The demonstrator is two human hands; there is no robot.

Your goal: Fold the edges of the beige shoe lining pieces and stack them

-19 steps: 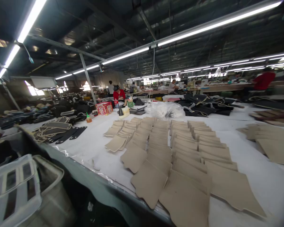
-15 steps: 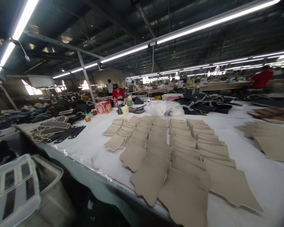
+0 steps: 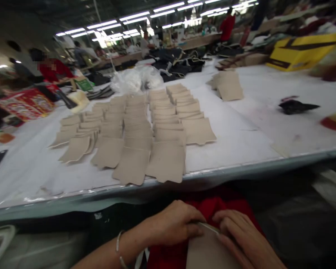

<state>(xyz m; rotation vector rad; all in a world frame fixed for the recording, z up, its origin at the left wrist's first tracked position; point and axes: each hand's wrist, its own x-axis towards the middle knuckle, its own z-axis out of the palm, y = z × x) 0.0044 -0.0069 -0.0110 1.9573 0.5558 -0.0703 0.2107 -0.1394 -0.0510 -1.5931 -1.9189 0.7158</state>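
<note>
Low in the view, over a red garment (image 3: 168,256), my left hand (image 3: 175,222) and my right hand (image 3: 238,233) pinch the top edge of a beige panel (image 3: 208,250). Both hands have curled fingers, close together along that edge, which shows a thin pale line between them. The panel's lower part runs out of view. A bracelet circles my left wrist. Beyond my hands, overlapping rows of similar beige panels (image 3: 136,164) lie on the white-covered table (image 3: 240,145), some reaching its front edge.
At the back stand a clear plastic bag heap (image 3: 138,78), dark pieces (image 3: 179,61) and a red patterned box (image 3: 28,104). A yellow box (image 3: 302,52) and a small black item (image 3: 296,106) are to the right. A person in red (image 3: 54,69) sits beyond the table.
The view has swung right and down. Both my hands, holding a beige panel, have come into sight at the bottom, and the yellow box at the right.
</note>
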